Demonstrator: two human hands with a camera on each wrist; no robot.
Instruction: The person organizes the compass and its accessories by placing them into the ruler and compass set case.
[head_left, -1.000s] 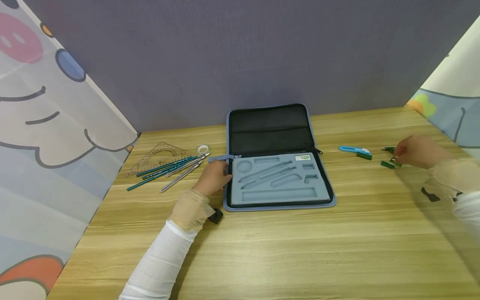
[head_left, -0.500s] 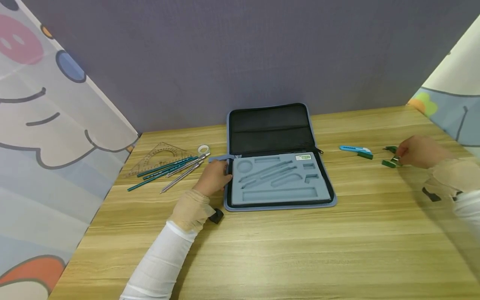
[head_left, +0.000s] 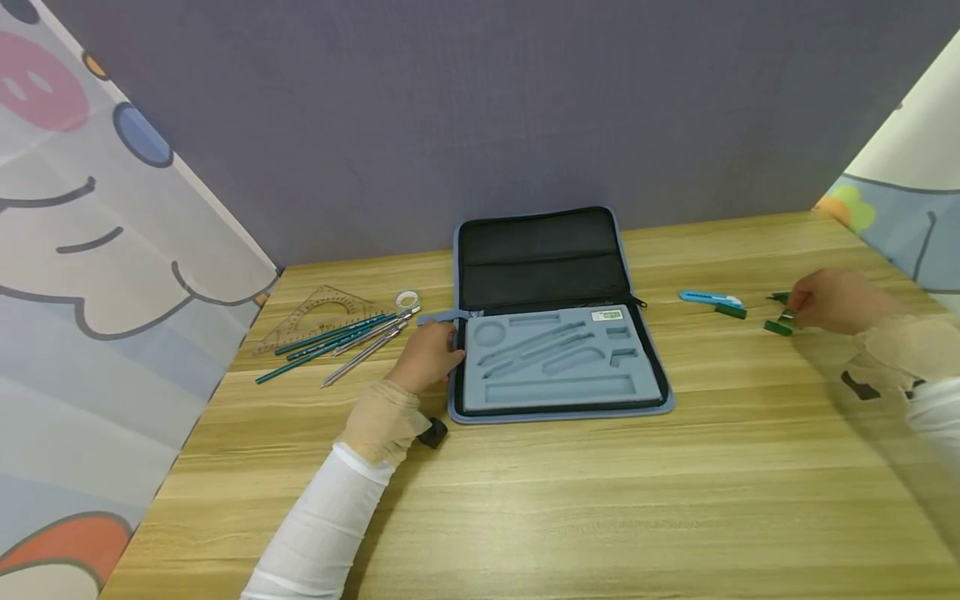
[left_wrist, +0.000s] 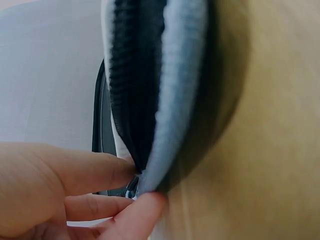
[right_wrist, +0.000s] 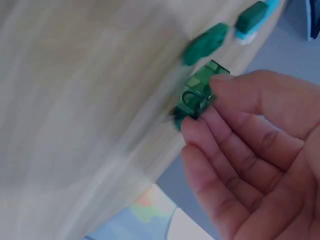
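Observation:
A blue zip case (head_left: 645, 392) lies open on the wooden table, its grey foam tray showing several empty cut-outs. My left hand (head_left: 431, 354) grips the case's left edge. In the left wrist view the thumb and fingers of that hand (left_wrist: 142, 185) pinch the blue and black rim (left_wrist: 170, 100). Far to the right, my right hand (head_left: 806, 307) pinches a small clear green piece (head_left: 785, 317) just above the table. The right wrist view shows that green piece (right_wrist: 197, 92) between the thumb and fingertips of that hand (right_wrist: 205, 107). A second green piece (head_left: 777, 328) lies beside it.
A blue utility knife (head_left: 708, 298) and a green block (head_left: 729, 312) lie between the case and my right hand. Left of the case are pencils (head_left: 330, 337), metal drawing tools (head_left: 363, 352), a clear set-square (head_left: 311, 312) and a tape roll (head_left: 407, 297). A small black object (head_left: 432, 432) sits by my left wrist.
My right hand's fingers have shifted slightly on the small green piece. The left hand and the case have stayed in place.

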